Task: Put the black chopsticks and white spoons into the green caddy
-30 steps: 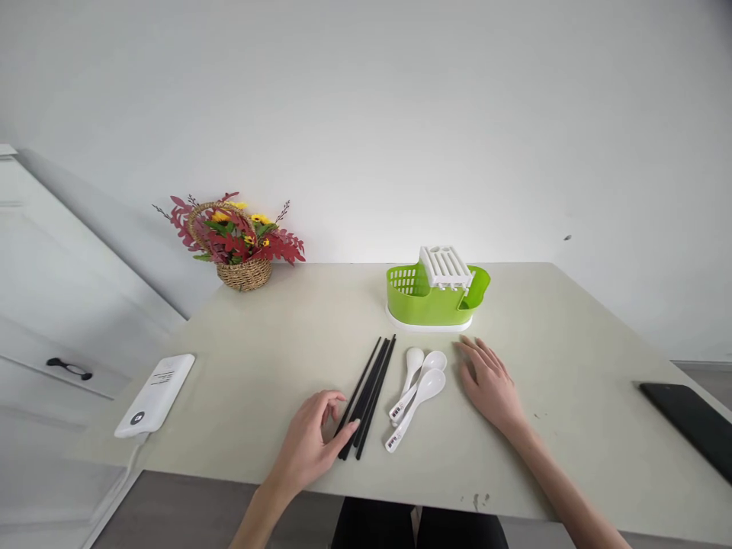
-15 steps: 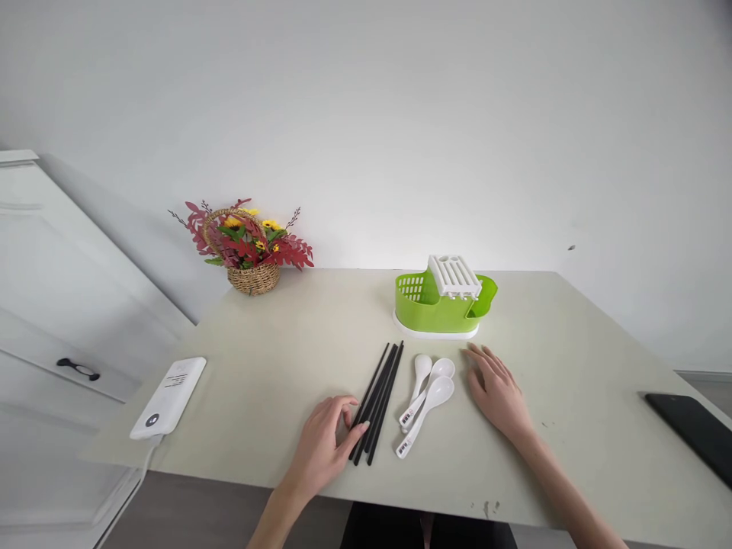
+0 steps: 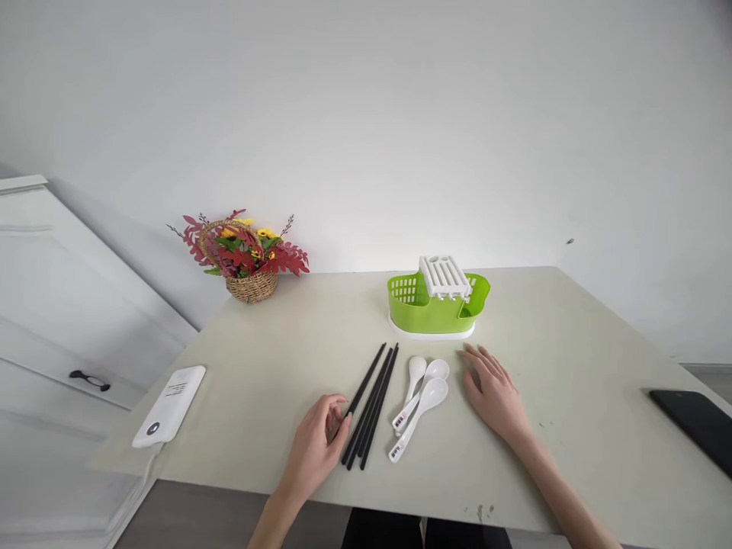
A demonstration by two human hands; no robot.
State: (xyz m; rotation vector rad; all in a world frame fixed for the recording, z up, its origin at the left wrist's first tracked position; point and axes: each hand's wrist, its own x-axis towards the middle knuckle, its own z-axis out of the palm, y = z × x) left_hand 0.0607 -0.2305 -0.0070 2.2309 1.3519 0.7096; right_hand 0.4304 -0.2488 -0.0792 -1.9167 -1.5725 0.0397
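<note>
Several black chopsticks (image 3: 376,415) lie side by side on the table, pointing away from me. My left hand (image 3: 317,438) pinches the leftmost of the set, a chopstick (image 3: 366,379) or two pressed together, near its lower end; the exact count is hard to make out. Three white spoons (image 3: 420,404) overlap to the right of the chopsticks, bowls facing away. To their right, my right hand (image 3: 495,396) rests palm down on the table with fingers stretched out, holding nothing. Behind the spoons stands a green utensil basket (image 3: 431,314) with a white slotted top (image 3: 446,276).
A wicker basket (image 3: 252,287) of red and yellow flowers stands at the back left. The white power bank (image 3: 169,406) with a cable lies at the left edge, by a white cabinet (image 3: 62,335). A black phone (image 3: 695,423) lies on the right of the table (image 3: 572,343).
My left thumb and fingers have closed on the leftmost chopsticks and drawn them slightly left, apart from the others. My right hand stays in place. The view has shifted a little.
</note>
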